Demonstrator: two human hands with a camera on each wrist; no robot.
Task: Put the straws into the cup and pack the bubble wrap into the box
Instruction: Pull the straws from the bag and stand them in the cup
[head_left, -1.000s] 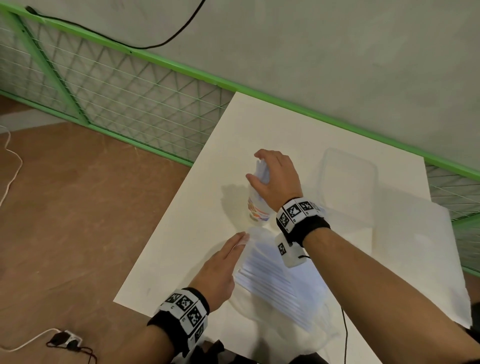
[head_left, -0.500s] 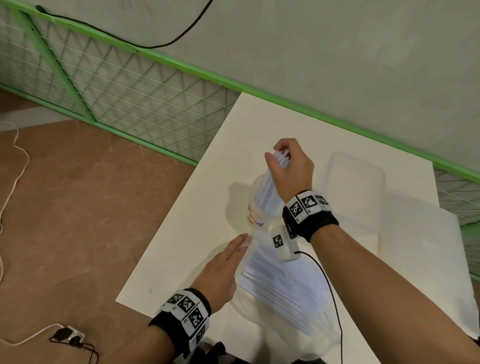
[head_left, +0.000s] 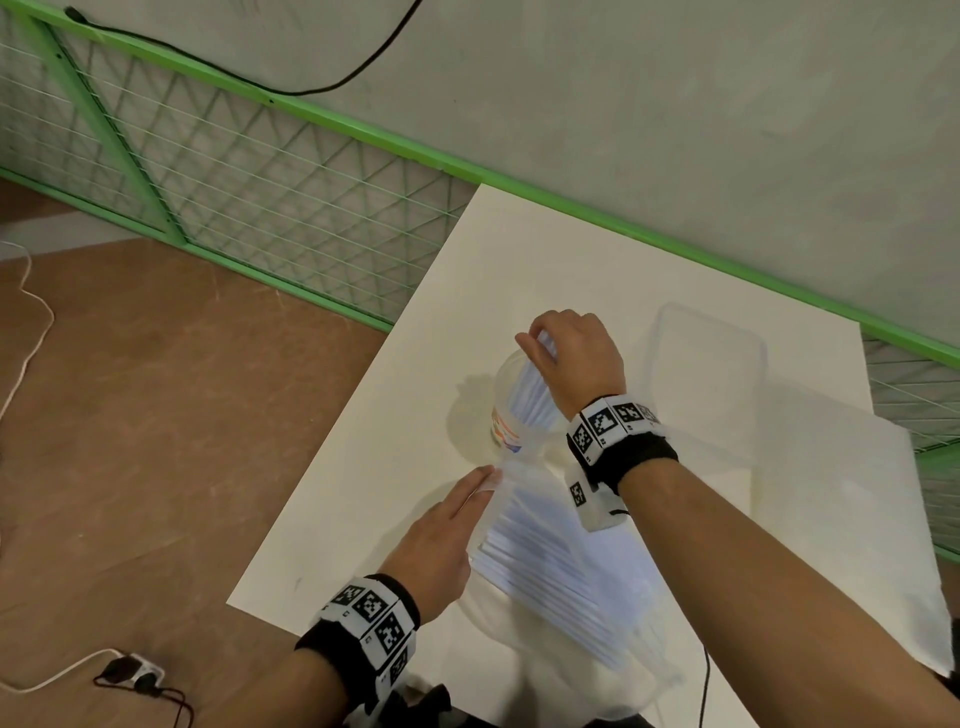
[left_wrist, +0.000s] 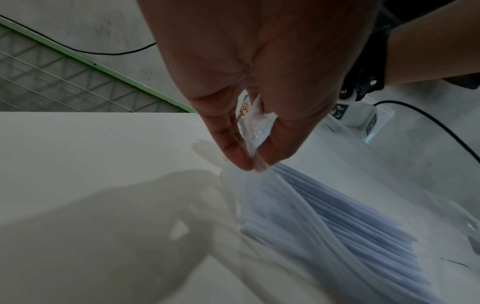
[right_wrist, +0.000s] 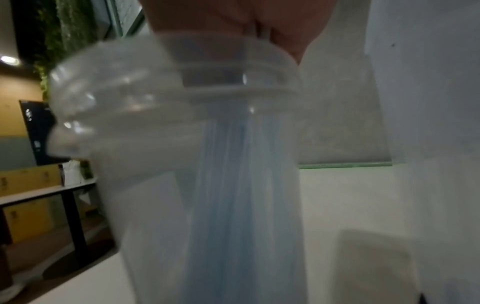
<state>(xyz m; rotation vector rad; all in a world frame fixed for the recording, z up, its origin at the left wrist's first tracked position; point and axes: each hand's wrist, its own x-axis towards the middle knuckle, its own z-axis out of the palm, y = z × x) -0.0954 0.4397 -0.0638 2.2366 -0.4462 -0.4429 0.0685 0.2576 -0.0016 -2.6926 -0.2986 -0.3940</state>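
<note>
A clear plastic cup (head_left: 506, 415) with a coloured band near its base stands mid-table. My right hand (head_left: 540, 343) grips the top ends of a bundle of pale blue straws (head_left: 530, 395) whose lower ends sit inside the cup (right_wrist: 145, 127); the straws (right_wrist: 233, 185) show through its wall. A clear bag (head_left: 566, 582) with many more straws lies near the front edge. My left hand (head_left: 483, 480) pinches the bag's open mouth (left_wrist: 255, 142) between thumb and fingers. A clear box (head_left: 706, 374) lies beyond, with a white bubble wrap sheet (head_left: 841, 509) to its right.
The white table (head_left: 519, 270) ends at the left over a brown floor with a cable and power plug (head_left: 130, 675). A green mesh fence (head_left: 234, 171) and a grey wall run behind the table.
My right hand rose from low on the cup and now holds the straw bundle by its top above the rim. My left hand has stayed on the bag.
</note>
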